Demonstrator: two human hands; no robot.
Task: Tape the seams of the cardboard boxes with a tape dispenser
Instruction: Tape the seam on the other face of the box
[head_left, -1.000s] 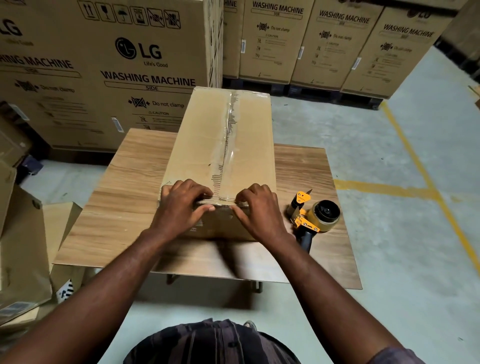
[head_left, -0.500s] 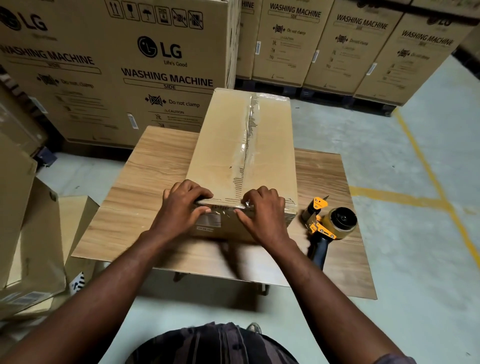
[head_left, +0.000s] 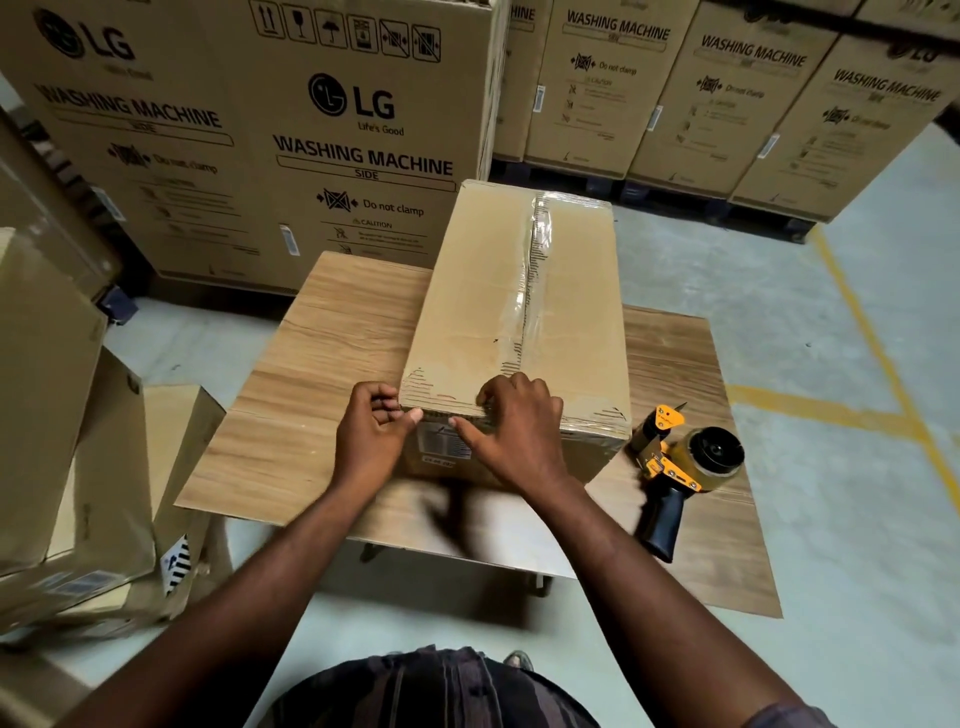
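Note:
A long cardboard box (head_left: 483, 291) lies on the wooden table (head_left: 322, 364), with clear tape (head_left: 535, 260) running down its top centre seam. My left hand (head_left: 371, 431) is at the box's near left corner, fingers curled beside the left face and thumb on the near edge. My right hand (head_left: 519, 426) holds the near edge at the seam, fingers curled over the top and thumb on the front face by a white label. The yellow tape dispenser (head_left: 680, 467) with a black handle lies on the table, right of the box, untouched.
Large washing machine cartons (head_left: 249, 135) stand close behind the table and along the back. Flattened and folded cardboard (head_left: 93, 467) leans at the left. Concrete floor with yellow lines (head_left: 878, 364) stretches to the right.
My left hand has slid left along the near edge from the seam to the box's left corner. My right hand stays at the seam end. The dispenser has not moved.

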